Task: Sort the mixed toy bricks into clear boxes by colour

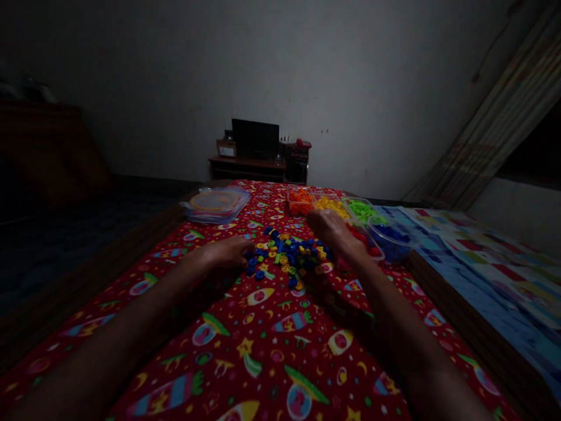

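My left grip (223, 252) sits at the edge of the plastic beads (289, 257) piled on the red printed cloth (263, 345); my right grip (331, 231) is over the red-filled tub (366, 242). I cannot tell if either is clamped.

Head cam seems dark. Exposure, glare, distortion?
Head view: underexposed, forearms sinking into shadow at the bottom edge; left hand and right hand dim but readable; colored plastic pieces stay vivid. Wide-angle stretch bends the red printed cloth near the frame edges. No strong glare, only a faint sheen on the clear plastic lid.
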Available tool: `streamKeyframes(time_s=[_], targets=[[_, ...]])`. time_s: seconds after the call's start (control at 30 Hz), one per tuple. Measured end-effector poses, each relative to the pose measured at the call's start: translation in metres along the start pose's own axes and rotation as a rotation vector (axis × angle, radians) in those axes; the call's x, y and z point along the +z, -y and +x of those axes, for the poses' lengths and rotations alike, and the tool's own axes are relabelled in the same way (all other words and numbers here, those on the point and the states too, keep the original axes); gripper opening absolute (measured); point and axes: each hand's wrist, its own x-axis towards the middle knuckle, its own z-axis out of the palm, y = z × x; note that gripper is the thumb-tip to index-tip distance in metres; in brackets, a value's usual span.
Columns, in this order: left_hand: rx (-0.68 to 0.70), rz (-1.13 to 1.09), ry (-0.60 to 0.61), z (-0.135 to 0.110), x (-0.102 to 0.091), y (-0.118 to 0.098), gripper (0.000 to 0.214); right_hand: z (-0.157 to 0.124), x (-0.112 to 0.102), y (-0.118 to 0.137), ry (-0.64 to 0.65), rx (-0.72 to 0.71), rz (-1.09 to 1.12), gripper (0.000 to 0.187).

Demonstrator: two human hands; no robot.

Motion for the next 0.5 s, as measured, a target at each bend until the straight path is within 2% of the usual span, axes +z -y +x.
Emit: streamKeyframes(time_s=[0.13,0.27,0.4,0.5], targets=[[-0.002,0.022,-0.026,0.004,0.004,0.006,0.016,-0.019,0.032,0.055,0.124,-0.345,0.101,0.026],[0.005,-0.039,0.015,0.007,0.006,0.010,0.014,-0.044,0.064,0.089,0.100,-0.535,0.138,0.017],[0.025,-0.050,-0.021,0.008,0.008,0.009,0.026,-0.054,0.083,0.090,0.051,-0.618,0.190,0.023],[0.067,-0.014,-0.055,0.007,0.009,0.005,0.029,-0.053,0.078,0.080,0.029,-0.568,0.266,0.028]])
